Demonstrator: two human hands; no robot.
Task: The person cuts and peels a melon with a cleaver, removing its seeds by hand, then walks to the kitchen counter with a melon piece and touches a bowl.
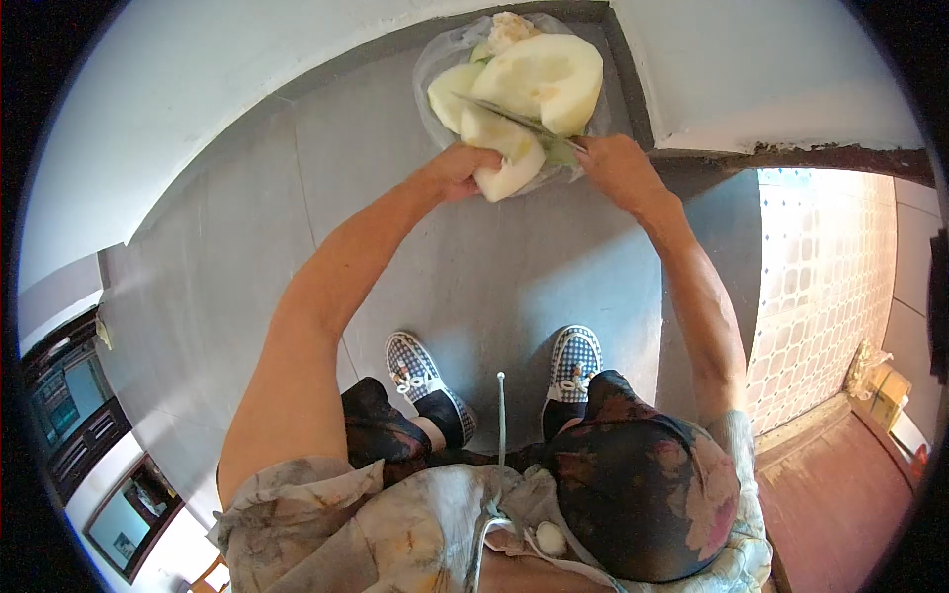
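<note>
The melon piece (504, 163) is held over the near side of a clear plastic bag (425, 74), which lies on the grey floor (435, 267); I watch from afar through the head camera. Closest to my lens are a blotchy shirt (356, 534) and a knee in dark flowered cloth (633, 484). Past them I see two checked shoes (575, 356), set well apart. Beyond the shoes, my left hand (463, 171) pinches the melon piece, the thumb pressed on its pale flesh. My right hand (615, 166) is closed round the near end of a knife (524, 120), its fingers hiding the handle. The slightly blurred blade slants leftward along the far side of the melon piece; I cannot tell whether it cuts in. Just behind the blade rests a big melon chunk (544, 74) with a hollow in it, and a smaller chunk (450, 89) lies to its left. At the bag's far end I see a pale, lumpy clump (511, 30). Farther off stands a white wall (771, 79).
</note>
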